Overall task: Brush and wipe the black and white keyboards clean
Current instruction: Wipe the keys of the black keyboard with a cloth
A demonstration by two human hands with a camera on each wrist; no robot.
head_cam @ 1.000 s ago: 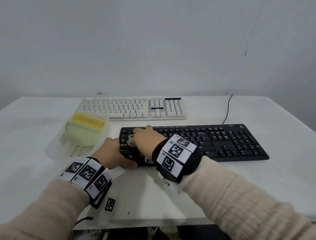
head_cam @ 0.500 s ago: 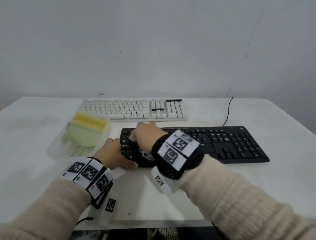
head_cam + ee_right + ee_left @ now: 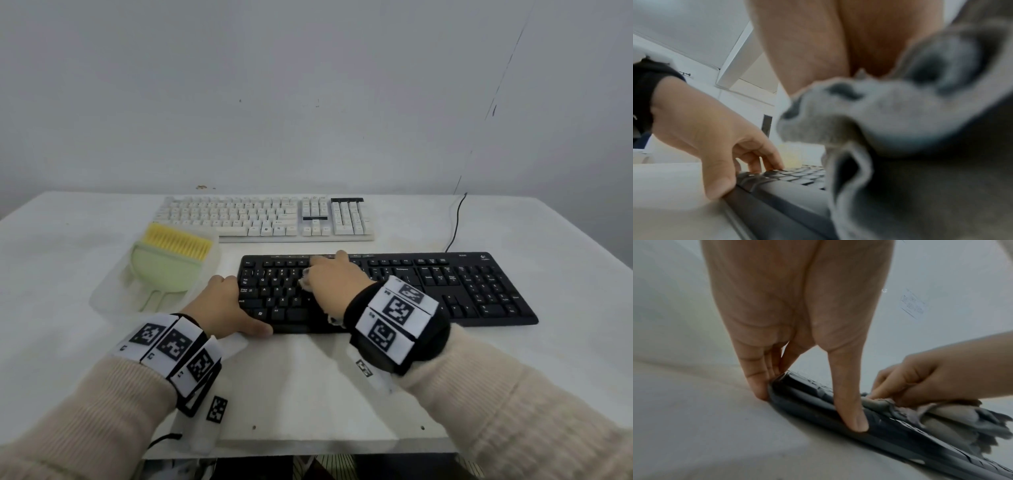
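**Student:** Starting at the fingertips, what do the two hands hold?

**Tutor:** Left hand (image 3: 226, 308): fingers (image 3: 756, 386) extended, their tips set against the left end of the black keyboard (image 3: 445, 291). The thumb (image 3: 851, 410) is straight and pressed on the keyboard's front rim. This hand braces and encloses nothing. Right hand (image 3: 334, 284): fingers (image 3: 910, 369) curled round one grey cloth (image 3: 945, 417). The cloth is bunched under the palm and pressed onto the keys of the left half, up by the number and function rows.

**Student:** How many keyboards are there, and where?

**Tutor:** Two. The black one lies nearer the person, lengthwise across the table (image 3: 565, 240). One dark cable (image 3: 457, 219) runs from behind its right part to the table's far edge. The white keyboard (image 3: 263, 217) lies parallel behind it, apart from it and shifted to the left.

**Student:** And the remaining items?

**Tutor:** One brush (image 3: 171, 257), with yellow bristles on a pale green body, lies in one clear tray (image 3: 109, 301). The tray sits left of the black keyboard, near it, and in front of the white keyboard's left end. There is one marker band (image 3: 171, 346) on each wrist, two in all, above cream sleeves (image 3: 513, 411).
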